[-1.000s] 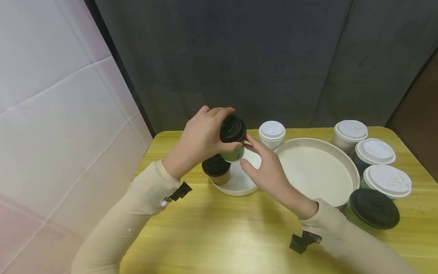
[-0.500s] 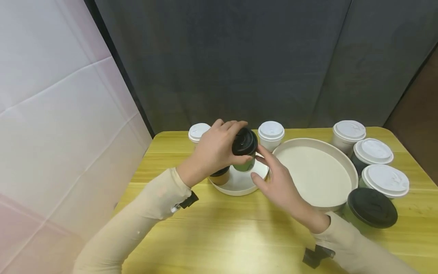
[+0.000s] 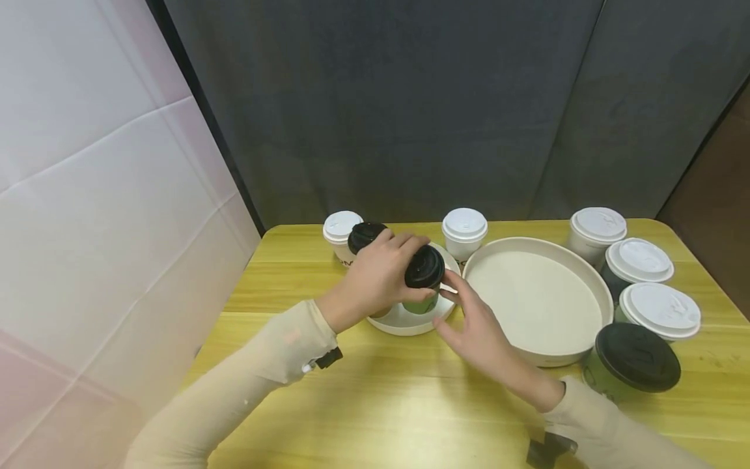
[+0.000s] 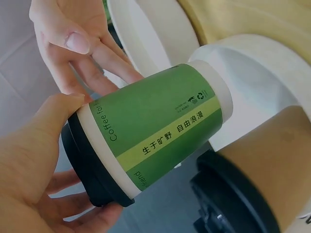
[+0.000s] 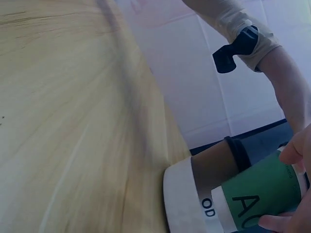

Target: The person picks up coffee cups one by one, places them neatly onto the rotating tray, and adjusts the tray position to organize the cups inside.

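My left hand [image 3: 381,273] grips a green paper coffee cup [image 3: 422,303] by its black lid from above, over the small white round tray [image 3: 410,329]. The cup's printed side faces the left wrist view, where the cup [image 4: 160,126] looks tilted. My right hand [image 3: 477,326] is at the cup's right side, its fingertips beside or touching the wall and its thumb apart below. A brown cup with a black lid [image 4: 282,160] stands in the small tray, mostly hidden by my left hand in the head view. Another black lid [image 3: 364,236] shows behind that hand.
A larger cream round tray [image 3: 539,299] lies to the right. White-lidded cups stand behind the small tray, one left [image 3: 342,228] and one right [image 3: 465,228]. Several more line the right side, with a black-lidded green cup [image 3: 633,358] nearest. A dark curtain closes the back.
The green cup has come down and to the right with my left hand, lower over the small tray. My right hand has followed it. A white-lidded cup at back left has come into sight.
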Demonstrator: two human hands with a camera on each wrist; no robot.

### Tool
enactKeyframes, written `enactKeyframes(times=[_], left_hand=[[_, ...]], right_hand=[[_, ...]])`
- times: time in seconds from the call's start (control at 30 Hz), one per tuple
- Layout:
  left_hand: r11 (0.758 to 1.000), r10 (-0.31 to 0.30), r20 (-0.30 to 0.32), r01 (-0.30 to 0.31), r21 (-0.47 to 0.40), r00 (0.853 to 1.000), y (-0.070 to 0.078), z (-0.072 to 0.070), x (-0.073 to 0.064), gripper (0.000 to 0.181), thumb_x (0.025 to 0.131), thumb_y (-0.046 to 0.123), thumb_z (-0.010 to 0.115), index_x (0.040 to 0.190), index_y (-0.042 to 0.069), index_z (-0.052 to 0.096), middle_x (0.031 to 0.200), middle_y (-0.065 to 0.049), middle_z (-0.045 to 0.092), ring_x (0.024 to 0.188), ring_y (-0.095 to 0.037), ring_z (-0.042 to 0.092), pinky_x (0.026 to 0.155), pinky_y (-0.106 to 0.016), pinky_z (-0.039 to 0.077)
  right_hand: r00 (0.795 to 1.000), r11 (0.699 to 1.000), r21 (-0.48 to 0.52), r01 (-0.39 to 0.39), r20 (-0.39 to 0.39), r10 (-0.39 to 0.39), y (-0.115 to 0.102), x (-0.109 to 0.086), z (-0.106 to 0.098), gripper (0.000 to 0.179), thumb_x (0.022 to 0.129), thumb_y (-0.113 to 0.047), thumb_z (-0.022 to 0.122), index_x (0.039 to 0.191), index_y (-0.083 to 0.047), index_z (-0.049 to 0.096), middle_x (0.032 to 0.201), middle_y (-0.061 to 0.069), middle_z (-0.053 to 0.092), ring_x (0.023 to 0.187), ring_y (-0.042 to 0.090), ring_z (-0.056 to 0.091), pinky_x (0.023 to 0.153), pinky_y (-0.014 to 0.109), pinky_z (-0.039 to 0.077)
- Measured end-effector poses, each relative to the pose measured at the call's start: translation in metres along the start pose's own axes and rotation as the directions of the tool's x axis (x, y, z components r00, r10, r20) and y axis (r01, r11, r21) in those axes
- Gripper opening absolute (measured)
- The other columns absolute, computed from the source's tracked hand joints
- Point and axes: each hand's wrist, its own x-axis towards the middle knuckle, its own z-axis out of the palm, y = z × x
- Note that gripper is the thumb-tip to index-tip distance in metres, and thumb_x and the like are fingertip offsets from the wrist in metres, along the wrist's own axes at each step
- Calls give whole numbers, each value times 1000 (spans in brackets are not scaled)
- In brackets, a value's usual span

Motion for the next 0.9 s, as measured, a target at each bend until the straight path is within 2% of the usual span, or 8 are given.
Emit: enactKeyframes(times=[0.2, 0.4, 0.63, 0.9], left_hand=[[1000, 2, 30, -3, 16, 1000, 2, 12, -4, 79, 71, 58, 81, 130, 11, 60, 123, -5, 69, 102, -24, 61, 89, -34, 54], [1000, -5, 33, 4, 24, 999, 4, 22, -9, 78, 71, 59, 81, 130, 13, 60, 123, -4, 68, 101, -24, 60, 86, -34, 56], [1000, -23, 35, 22, 18, 999, 6, 24, -9, 76, 71, 58, 81, 129, 14, 60, 123, -3, 67, 101, -24, 59, 85, -34, 57], [1000, -17, 40, 16, 23, 999, 5, 28, -10, 75, 72, 58, 81, 128, 14, 60, 122, -4, 67, 100, -24, 60, 83, -34, 58]], right_hand=[[999, 999, 7, -36, 22, 35, 11, -6, 6, 76, 84, -4, 67, 151, -15, 32, 153, 10, 44, 131, 30, 57, 115, 54, 38], [999, 999, -23, -25, 32, 25, 20, -8, 10, 79, 83, -3, 69, 151, -11, 30, 153, 14, 43, 129, 33, 58, 113, 57, 38], [999, 999, -23, -28, 41, 29, 23, -9, 10, 80, 83, -4, 70, 151, -10, 29, 154, 14, 42, 130, 33, 57, 115, 57, 37], [998, 999, -23, -32, 53, 33, 25, -8, 11, 77, 85, -4, 69, 151, -9, 29, 155, 15, 39, 130, 33, 57, 113, 58, 38]])
